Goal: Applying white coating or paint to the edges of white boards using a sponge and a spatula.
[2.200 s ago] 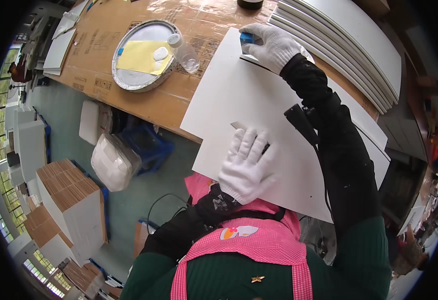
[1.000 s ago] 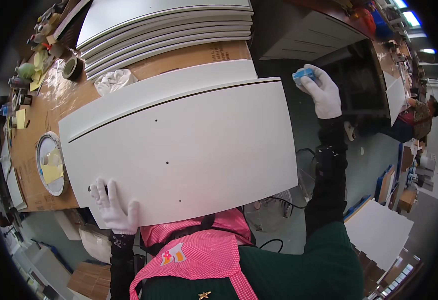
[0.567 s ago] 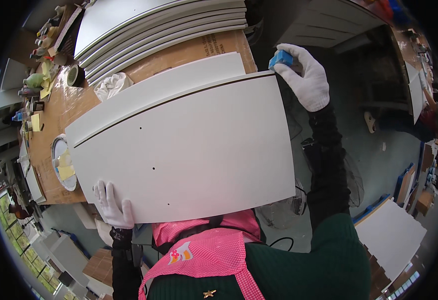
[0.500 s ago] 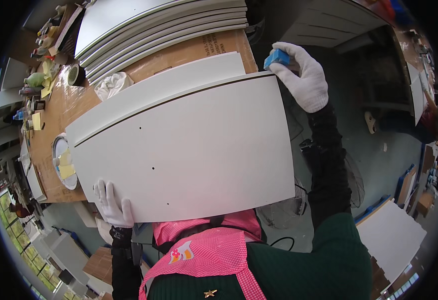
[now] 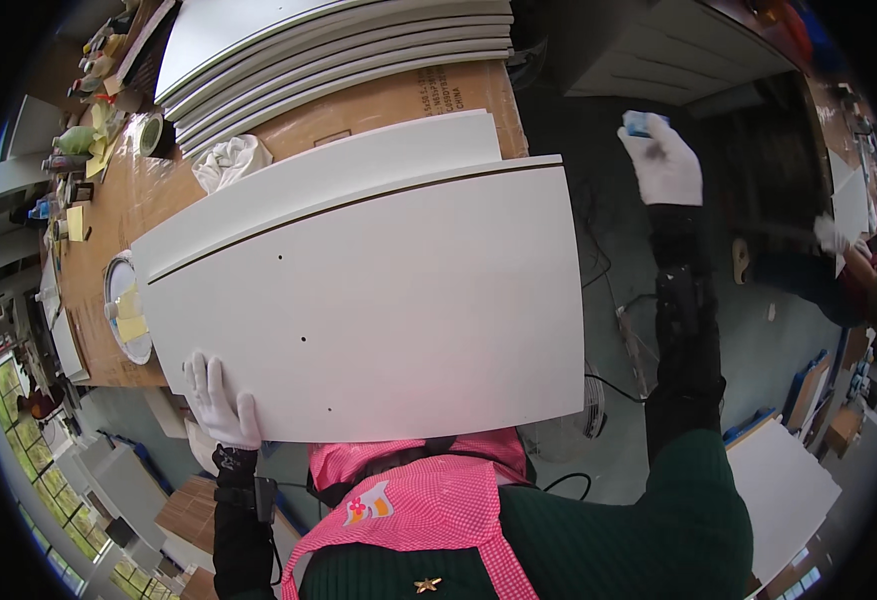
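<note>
A white panel (image 5: 438, 300) with three small dark holes lies in front of me, its near edge close to my pink checked apron. My left hand (image 5: 220, 405), in a white glove, rests on the panel's near left corner with its fingers stretched out. Gloved in white too, my right hand (image 5: 666, 168) is up in the air beyond the panel's far right corner, apart from it. Its fingers are closed round a small blue block (image 5: 646, 123), mostly hidden by the glove. Another white panel (image 5: 388, 150) lies just behind the first.
A stack of white panels (image 5: 338, 70) stands at the back of the cardboard-covered table (image 5: 108, 220). A white cloth (image 5: 228, 163), a tape roll (image 5: 151, 135) and a round white tub (image 5: 123, 290) lie around the panel. Another person's hand (image 5: 831, 235) shows at far right.
My right hand has lifted the blue block off the panel's far right corner and moved it right. My left hand has hardly shifted on the panel.
</note>
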Demonstrator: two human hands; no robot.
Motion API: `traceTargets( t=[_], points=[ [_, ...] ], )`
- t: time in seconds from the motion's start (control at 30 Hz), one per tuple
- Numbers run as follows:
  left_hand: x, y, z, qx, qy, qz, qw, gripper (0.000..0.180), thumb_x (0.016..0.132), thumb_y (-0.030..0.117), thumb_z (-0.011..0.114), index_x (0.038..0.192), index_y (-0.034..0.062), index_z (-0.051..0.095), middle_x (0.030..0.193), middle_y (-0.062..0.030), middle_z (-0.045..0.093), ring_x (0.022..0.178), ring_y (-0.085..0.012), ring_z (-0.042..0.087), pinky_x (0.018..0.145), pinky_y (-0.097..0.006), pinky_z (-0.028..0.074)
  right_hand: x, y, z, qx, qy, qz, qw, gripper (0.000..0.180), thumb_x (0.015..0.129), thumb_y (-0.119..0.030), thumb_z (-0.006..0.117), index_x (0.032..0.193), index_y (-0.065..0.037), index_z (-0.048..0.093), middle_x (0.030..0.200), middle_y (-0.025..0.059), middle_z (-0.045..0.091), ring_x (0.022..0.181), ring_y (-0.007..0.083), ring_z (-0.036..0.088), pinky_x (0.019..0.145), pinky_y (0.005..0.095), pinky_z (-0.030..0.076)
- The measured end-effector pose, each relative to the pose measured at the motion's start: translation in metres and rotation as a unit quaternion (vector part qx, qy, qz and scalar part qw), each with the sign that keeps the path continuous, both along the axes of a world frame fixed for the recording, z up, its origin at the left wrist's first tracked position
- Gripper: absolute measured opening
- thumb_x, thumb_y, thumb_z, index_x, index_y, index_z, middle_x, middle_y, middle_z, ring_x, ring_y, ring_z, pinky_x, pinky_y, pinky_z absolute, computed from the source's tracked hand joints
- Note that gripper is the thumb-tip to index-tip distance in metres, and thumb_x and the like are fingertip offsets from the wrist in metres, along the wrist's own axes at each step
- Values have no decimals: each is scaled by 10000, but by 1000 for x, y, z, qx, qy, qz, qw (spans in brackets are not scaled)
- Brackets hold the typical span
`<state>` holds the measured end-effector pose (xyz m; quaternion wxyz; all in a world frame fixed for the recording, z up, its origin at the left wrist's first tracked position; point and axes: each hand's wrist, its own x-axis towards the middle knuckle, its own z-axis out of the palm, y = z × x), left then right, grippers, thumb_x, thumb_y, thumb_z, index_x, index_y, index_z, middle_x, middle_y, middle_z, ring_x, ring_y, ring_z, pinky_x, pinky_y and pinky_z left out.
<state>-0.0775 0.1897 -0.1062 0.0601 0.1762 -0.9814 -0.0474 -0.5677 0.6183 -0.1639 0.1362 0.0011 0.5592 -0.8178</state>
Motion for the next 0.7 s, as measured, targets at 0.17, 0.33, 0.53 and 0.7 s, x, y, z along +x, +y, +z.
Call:
traceTargets(
  t=[0.17, 0.33, 0.53, 0.7],
  points=[
    [5, -1, 0, -10, -6, 7, 1000, 624, 821, 224, 516, 1385, -42, 480, 1490, -279, 402, 1404, -499, 320, 1145, -584, 263, 24, -47, 47, 4, 70, 118, 991, 290, 969, -94, 591, 1210, 63, 547, 1156, 141, 635, 1090, 220, 630, 1007, 379, 509],
    [6, -3, -2, -17, -18, -3, 1000, 605, 887, 265, 489, 1411, -35, 446, 1510, -268, 378, 1414, -487, 311, 1149, -568, 264, 40, -89, 68, 328, 319, 264, 849, 354, 880, -79, 690, 1221, -48, 598, 1059, 89, 673, 1015, 199, 649, 960, 327, 511],
    [4, -2, -2, -10, -14, -4, 1000, 601, 906, 276, 481, 1419, -34, 438, 1515, -267, 373, 1417, -483, 309, 1149, -567, 264, 36, -82, 63, 384, 354, 273, 808, 354, 885, -88, 682, 1225, -43, 600, 1072, 125, 677, 1001, 225, 666, 925, 328, 527],
    [4, -3, -3, -1, -10, 2, 1000, 611, 858, 223, 505, 1411, -29, 451, 1507, -271, 383, 1418, -487, 307, 1151, -580, 256, 34, -75, 61, 386, 314, 267, 825, 359, 879, -81, 678, 1229, -48, 604, 1089, 125, 672, 1007, 232, 657, 934, 330, 509]
  ],
)
